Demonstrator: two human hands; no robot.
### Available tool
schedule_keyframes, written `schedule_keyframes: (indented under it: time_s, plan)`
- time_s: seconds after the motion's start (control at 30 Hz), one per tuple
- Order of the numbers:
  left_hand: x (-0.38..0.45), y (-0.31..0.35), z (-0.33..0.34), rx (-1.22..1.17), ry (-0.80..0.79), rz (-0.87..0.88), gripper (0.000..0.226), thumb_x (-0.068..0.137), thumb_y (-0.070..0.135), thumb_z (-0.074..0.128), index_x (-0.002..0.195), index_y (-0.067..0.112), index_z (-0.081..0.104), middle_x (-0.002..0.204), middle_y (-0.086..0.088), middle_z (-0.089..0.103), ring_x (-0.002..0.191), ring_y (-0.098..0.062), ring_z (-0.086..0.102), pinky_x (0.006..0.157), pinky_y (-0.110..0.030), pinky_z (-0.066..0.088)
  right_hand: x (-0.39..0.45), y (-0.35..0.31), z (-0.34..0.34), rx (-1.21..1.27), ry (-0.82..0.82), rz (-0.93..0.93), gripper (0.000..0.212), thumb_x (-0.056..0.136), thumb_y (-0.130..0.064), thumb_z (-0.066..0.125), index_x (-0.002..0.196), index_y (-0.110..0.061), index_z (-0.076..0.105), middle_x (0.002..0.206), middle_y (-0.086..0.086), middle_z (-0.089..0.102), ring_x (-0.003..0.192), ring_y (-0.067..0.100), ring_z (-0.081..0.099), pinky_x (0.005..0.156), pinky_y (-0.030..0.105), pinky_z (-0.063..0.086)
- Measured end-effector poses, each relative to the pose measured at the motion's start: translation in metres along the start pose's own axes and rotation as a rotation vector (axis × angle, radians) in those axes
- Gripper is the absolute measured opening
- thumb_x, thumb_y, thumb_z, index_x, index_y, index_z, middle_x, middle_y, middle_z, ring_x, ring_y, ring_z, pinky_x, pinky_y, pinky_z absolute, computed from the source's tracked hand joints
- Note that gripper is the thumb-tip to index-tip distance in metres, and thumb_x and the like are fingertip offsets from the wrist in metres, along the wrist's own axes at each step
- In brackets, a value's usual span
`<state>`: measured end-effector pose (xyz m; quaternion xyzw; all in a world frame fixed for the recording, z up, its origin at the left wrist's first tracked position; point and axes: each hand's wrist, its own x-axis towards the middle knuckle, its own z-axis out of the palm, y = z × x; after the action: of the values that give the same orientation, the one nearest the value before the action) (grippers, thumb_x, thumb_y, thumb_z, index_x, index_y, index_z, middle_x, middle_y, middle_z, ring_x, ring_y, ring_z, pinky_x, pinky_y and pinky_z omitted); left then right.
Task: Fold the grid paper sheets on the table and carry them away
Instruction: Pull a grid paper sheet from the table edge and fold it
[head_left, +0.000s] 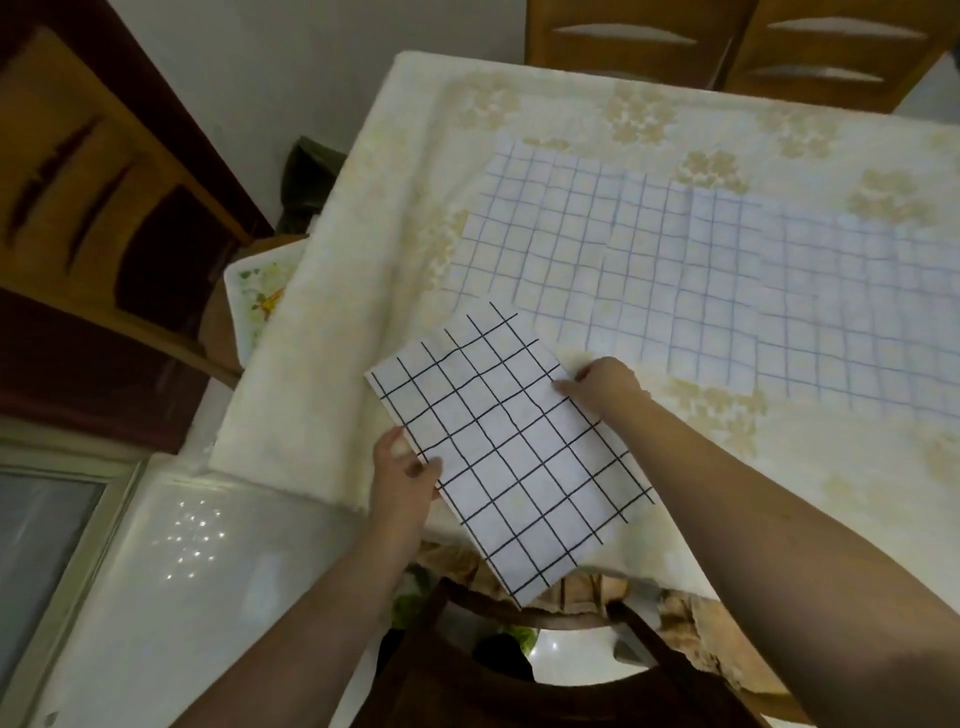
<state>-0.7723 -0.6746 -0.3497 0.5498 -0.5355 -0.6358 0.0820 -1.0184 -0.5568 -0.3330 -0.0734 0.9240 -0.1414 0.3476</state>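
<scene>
A white sheet with a bold black grid (506, 452) is lifted at a slant over the table's near left corner. My left hand (402, 475) pinches its left edge, thumb on top. My right hand (602, 382) grips its far right edge with curled fingers. Farther back, several pale blue grid sheets (649, 270) lie flat and overlapping on the table (322, 332), which wears a cream floral cloth.
A dark wooden chair (524, 654) stands under the near table edge, right below the held sheet. A white appliance top (171, 561) lies at the lower left. Wooden cabinets (78, 171) stand to the left, and more wooden cabinets at the back (727, 41).
</scene>
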Motion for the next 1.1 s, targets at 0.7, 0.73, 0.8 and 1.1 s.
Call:
schedule_keyframes:
  time_s: [0.7,0.73,0.8,1.1]
  plan:
    - [0.001,0.015,-0.03,-0.052,-0.013,0.038,0.062,0.09,0.011,0.067,0.142,0.024,0.035,0.112,-0.005,0.058,0.096,-0.006,0.058,0.079,-0.019,0.047,-0.043,0.034,-0.014,0.668,-0.166,-0.089,0.038,0.079,-0.027,0.079,0.111,-0.013,0.066,0.083,0.003,0.058,0.071,0.014,0.049,0.072,0.025,0.047]
    - [0.001,0.016,-0.031,-0.051,-0.013,0.05,0.057,0.09,0.011,0.067,0.139,0.022,0.039,0.111,-0.005,0.058,0.096,-0.006,0.058,0.079,-0.019,0.047,-0.046,0.037,-0.012,0.689,-0.138,-0.1,0.04,0.078,-0.029,0.08,0.113,-0.015,0.065,0.09,0.005,0.061,0.074,0.016,0.052,0.074,0.026,0.049]
    - [-0.001,0.021,-0.032,-0.042,-0.027,0.074,0.043,0.09,0.013,0.066,0.128,0.02,0.048,0.113,-0.006,0.059,0.096,-0.008,0.059,0.082,-0.021,0.047,-0.052,0.045,-0.007,0.745,-0.081,-0.121,0.04,0.077,-0.032,0.08,0.112,-0.02,0.065,0.1,0.01,0.067,0.08,0.018,0.056,0.081,0.032,0.052]
    - [-0.006,0.059,-0.062,0.329,-0.355,0.351,0.026,0.079,0.016,0.079,0.099,0.03,0.07,0.106,0.002,0.065,0.088,-0.008,0.062,0.079,-0.016,0.05,-0.111,0.058,-0.016,0.798,0.031,-0.332,0.025,0.082,-0.014,0.075,0.107,-0.017,0.072,0.103,0.025,0.068,0.093,0.016,0.064,0.086,0.017,0.05]
